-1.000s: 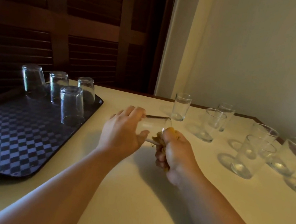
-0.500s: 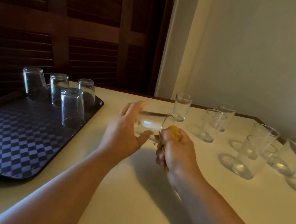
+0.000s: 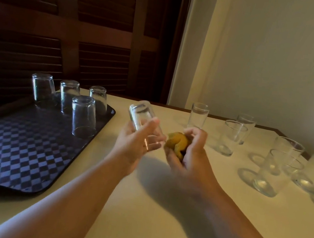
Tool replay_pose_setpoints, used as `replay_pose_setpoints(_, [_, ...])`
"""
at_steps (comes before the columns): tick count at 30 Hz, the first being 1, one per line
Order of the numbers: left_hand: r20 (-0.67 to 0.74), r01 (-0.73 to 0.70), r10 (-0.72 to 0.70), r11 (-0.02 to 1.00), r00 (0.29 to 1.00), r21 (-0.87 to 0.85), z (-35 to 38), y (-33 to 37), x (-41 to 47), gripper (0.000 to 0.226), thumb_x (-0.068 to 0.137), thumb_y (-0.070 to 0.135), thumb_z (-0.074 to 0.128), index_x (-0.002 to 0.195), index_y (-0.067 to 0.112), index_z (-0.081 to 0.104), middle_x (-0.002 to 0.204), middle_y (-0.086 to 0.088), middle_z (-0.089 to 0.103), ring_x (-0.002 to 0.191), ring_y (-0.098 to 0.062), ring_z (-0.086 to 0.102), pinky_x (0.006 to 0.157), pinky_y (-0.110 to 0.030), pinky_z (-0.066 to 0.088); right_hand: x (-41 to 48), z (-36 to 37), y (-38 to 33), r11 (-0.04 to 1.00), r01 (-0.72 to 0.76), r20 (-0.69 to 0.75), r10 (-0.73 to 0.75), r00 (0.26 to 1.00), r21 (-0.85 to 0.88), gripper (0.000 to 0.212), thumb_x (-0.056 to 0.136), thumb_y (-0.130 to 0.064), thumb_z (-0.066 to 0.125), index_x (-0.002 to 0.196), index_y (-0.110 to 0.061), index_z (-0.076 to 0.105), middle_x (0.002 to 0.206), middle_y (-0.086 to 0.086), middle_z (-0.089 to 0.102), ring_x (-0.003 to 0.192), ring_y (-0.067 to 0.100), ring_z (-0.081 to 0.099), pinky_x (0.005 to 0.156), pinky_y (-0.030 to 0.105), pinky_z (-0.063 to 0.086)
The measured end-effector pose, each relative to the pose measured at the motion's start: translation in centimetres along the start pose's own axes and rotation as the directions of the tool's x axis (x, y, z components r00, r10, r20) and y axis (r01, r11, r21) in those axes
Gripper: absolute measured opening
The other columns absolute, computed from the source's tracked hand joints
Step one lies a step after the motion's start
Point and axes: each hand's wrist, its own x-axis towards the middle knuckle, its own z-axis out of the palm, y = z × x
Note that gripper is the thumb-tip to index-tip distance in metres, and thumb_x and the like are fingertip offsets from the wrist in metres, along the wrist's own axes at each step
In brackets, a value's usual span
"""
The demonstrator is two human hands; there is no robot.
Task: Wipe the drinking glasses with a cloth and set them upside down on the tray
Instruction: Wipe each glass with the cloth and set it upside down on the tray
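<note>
While clutching a glass point(image 3: 142, 114) in the left hand point(image 3: 138, 144), cloth point(image 3: 178, 142) in the right hand point(image 3: 189, 158), flanked by upturned glasses point(image 3: 84, 116) on a tray point(image 3: 24, 156) left, upright glasses point(image 3: 231, 138) right. Pale table point(image 3: 148, 209) beneath, dark shutters point(image 3: 99, 65) beyond.

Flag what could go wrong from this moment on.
1. The left hand holds the tilted glass alone above the table; the grip looks loose, so it might slip.
2. Setting it on the tray could knock the nearest upturned glass.
3. The right hand, gripping the cloth, could brush the upright glasses beside it.
</note>
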Motion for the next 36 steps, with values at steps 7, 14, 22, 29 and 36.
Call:
replay_pose_setpoints(7, [0.37, -0.476, 0.401, 0.207, 0.838, 0.855, -0.9, -1.9, -0.1, 0.061, 0.078, 0.048, 0.078, 0.127, 0.034, 0.045, 0.101, 0.013, 0.059, 0.086, -0.008, 0.06, 0.069, -0.029, 0.057, 0.9, -2.4, 1.3, 0.997, -0.079, -0.354, 0.075, 0.932, 0.003, 0.019, 0.098, -0.035, 0.06, 0.11, -0.022, 0.055, 0.098, -0.002, 0.059, 0.085, 0.005, 0.057, 0.073, 0.02, 0.044])
replay_pose_setpoints(14, [0.472, -0.529, 0.412, 0.029, 0.779, 0.848, -0.1, -2.3, 0.0, 0.066, 0.079, 0.044, 0.077, 0.134, 0.025, 0.045, 0.111, 0.003, 0.064, 0.09, -0.018, 0.062, 0.073, -0.038, 0.058, 1.3, -2.2, 1.5, 0.999, -0.001, -0.301, -0.012, 0.954, -0.045, 0.004, 0.097, -0.022, 0.065, 0.099, -0.019, 0.064, 0.087, -0.005, 0.062, 0.076, 0.008, 0.057, 0.067, 0.016, 0.043])
replay_pose_setpoints(22, [0.202, -0.335, 0.396, 0.301, 0.896, 0.893, 0.1, -2.5, 0.2, 0.059, 0.082, 0.047, 0.077, 0.129, 0.031, 0.045, 0.102, 0.011, 0.058, 0.088, -0.007, 0.059, 0.07, -0.028, 0.057, 0.8, -1.8, 1.6, 0.995, -0.082, -0.237, 0.068, 0.969, -0.048, 0.01, 0.1, -0.023, 0.06, 0.11, -0.025, 0.063, 0.101, -0.005, 0.062, 0.089, 0.007, 0.057, 0.079, 0.017, 0.042])
replay_pose_setpoints(29, [-0.407, -0.131, 0.306, 0.906, 0.861, 0.403, -1.6, -0.3, -2.6, 0.048, 0.089, 0.043, 0.074, 0.122, 0.023, 0.046, 0.093, -0.002, 0.063, 0.079, -0.012, 0.063, 0.059, -0.014, 0.05, -0.1, 3.4, 2.8, 0.871, 0.011, 0.311, 0.164, 0.936, -0.491, 0.052, 0.094, -0.037, 0.038, 0.141, -0.023, 0.055, 0.139, 0.009, 0.049, 0.13, 0.03, 0.047, 0.109, 0.031, 0.036])
replay_pose_setpoints(36, [-0.385, -0.217, 0.432, 0.845, 0.815, 0.488, -11.0, 6.2, -5.2, 0.044, 0.076, 0.06, 0.07, 0.107, 0.051, 0.039, 0.114, -0.009, 0.062, 0.107, -0.028, 0.064, 0.09, -0.05, 0.057, 2.2, 9.3, -0.1, 0.827, 0.107, 0.361, 0.121, 0.925, -0.552, 0.051, 0.101, -0.056, 0.04, 0.142, -0.029, 0.052, 0.156, 0.0, 0.039, 0.14, 0.024, 0.043, 0.109, 0.037, 0.042])
